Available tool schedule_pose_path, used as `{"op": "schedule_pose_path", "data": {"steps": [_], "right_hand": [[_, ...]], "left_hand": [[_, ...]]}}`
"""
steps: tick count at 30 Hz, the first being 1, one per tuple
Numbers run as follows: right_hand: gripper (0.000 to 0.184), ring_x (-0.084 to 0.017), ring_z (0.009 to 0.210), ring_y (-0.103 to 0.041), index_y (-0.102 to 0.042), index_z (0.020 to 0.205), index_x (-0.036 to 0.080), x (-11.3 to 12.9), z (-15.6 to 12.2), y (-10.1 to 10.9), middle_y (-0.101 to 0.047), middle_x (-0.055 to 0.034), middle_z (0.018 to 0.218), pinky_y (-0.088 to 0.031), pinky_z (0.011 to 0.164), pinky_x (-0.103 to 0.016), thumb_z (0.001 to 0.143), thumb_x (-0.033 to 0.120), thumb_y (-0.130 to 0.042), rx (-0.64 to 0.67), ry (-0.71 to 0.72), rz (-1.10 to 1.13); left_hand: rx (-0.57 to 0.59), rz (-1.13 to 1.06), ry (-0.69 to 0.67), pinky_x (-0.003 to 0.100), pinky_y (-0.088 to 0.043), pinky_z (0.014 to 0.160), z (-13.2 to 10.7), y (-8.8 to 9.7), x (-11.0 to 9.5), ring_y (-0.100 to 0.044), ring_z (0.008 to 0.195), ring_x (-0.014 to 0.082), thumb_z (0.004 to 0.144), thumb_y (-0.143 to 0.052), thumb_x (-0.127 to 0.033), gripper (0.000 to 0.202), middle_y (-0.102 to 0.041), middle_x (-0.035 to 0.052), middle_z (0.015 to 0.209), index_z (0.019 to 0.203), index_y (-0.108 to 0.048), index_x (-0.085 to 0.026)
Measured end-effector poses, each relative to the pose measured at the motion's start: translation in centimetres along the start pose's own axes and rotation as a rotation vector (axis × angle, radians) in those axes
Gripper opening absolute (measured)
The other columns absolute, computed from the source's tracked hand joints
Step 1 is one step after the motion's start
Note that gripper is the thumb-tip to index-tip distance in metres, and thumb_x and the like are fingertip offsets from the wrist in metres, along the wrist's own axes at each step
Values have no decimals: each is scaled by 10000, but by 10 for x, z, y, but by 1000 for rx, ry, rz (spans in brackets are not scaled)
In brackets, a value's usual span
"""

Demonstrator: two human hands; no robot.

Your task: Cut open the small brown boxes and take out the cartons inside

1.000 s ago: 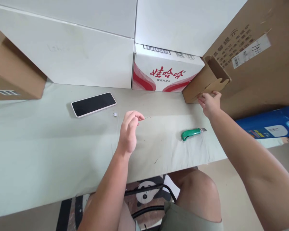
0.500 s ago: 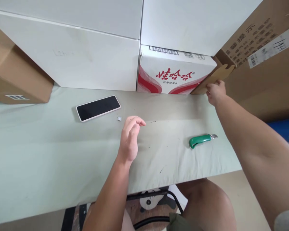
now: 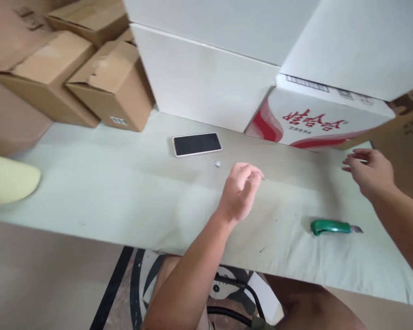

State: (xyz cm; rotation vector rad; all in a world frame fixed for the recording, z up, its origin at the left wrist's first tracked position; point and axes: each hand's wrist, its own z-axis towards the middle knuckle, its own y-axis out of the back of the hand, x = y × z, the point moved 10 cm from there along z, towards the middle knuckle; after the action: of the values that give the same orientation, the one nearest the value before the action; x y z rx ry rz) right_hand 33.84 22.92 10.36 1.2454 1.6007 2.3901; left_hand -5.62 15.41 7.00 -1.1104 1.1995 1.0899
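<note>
My left hand (image 3: 240,191) hovers over the pale green table (image 3: 124,183), fingers curled loosely, with a thin dark pin just showing at its fingertips; whether it grips the pin is unclear. A tiny white SIM tray (image 3: 218,163) lies just beyond it, and a phone (image 3: 197,144) lies face up, screen dark, farther back. My right hand (image 3: 370,172) floats above the table at the right with fingers spread, holding nothing. A green utility knife (image 3: 333,227) lies on the table below that hand.
White boxes (image 3: 206,87) and a red-and-white printed carton (image 3: 316,123) stand along the back. Brown cardboard boxes (image 3: 103,87) are stacked at the back left, more cardboard at the far right. A pale yellow object (image 3: 7,183) sits at the left edge.
The view has swung to the left. My right hand has let go of the cardboard flap and now hangs open over the table. My left hand's fingers have curled in further.
</note>
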Motion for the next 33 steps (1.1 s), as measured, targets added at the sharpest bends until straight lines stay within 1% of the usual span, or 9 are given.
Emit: {"op": "schedule_pose_path", "data": {"steps": [3, 6, 9, 11, 16, 18, 21, 26, 33], "right_hand": [[212, -178, 663, -629, -610, 871, 276, 38, -25, -3, -697, -75, 878, -473, 669, -425, 784, 96, -680, 113, 11, -30], [138, -215, 714, -614, -649, 876, 328, 103, -57, -10, -669, -67, 814, -470, 754, -479, 849, 194, -667, 182, 145, -56], [147, -207, 725, -610, -673, 873, 313, 168, -98, -33, -694, -69, 843, -478, 793, -468, 826, 174, -679, 232, 228, -80], [159, -209, 786, -649, -689, 903, 282, 215, -131, -64, -725, -88, 907, -506, 837, -454, 810, 154, -675, 320, 343, -78], [353, -261, 1033, -689, -710, 1174, 198, 350, -237, -166, -668, -174, 1277, -574, 922, -466, 844, 189, -583, 559, 958, -95], [481, -322, 1156, -653, -667, 1331, 217, 395, -279, -200, -603, -175, 1383, -574, 930, -517, 856, 242, -596, 565, 1180, -174], [592, -372, 1279, -578, -574, 1482, 266, 452, -334, -233, -543, -164, 1451, -547, 988, -570, 890, 283, -593, 533, 1394, -184], [567, -420, 1362, -508, -542, 1505, 275, 496, -376, -271, -469, -173, 1536, -448, 1088, -673, 945, 351, -577, 529, 1425, -315], [488, -431, 1259, -594, -608, 1291, 162, 494, -360, -293, -601, -226, 1358, -452, 1054, -680, 958, 512, -544, 414, 1464, -250]], "left_hand": [[16, -76, -8, 393, -501, 1064, -7, 3, -7, -604, 1111, 239, 996, -386, -471, 370, -632, 96, 1112, 874, -633, -225], [-8, -126, 5, 391, -496, 1056, -14, 17, -9, -598, 1123, 241, 1011, -348, -466, 393, -632, 89, 1088, 861, -627, -234], [-68, -176, 1, 380, -483, 1044, -20, 40, -12, -597, 1079, 234, 1010, -341, -459, 387, -633, 71, 1025, 832, -604, -239], [-111, -224, -10, 373, -472, 1021, -23, 58, -15, -594, 1048, 230, 1008, -338, -462, 387, -628, 59, 973, 820, -591, -238], [-265, -385, -8, 343, -462, 880, -34, 103, -15, -570, 930, 211, 966, -367, -419, 347, -599, 51, 879, 754, -555, -220], [-306, -440, -1, 340, -462, 857, -38, 117, -13, -562, 896, 204, 950, -375, -392, 331, -594, 53, 845, 726, -542, -215], [-342, -490, 0, 346, -471, 850, -45, 134, -13, -557, 871, 203, 927, -400, -375, 311, -583, 54, 806, 706, -545, -212], [-429, -542, -19, 368, -477, 817, -52, 158, -15, -556, 838, 212, 916, -421, -410, 328, -575, 62, 765, 686, -547, -212], [-488, -536, -117, 367, -457, 776, -59, 173, -23, -538, 796, 204, 919, -421, -430, 343, -551, 53, 728, 668, -526, -220]]}}
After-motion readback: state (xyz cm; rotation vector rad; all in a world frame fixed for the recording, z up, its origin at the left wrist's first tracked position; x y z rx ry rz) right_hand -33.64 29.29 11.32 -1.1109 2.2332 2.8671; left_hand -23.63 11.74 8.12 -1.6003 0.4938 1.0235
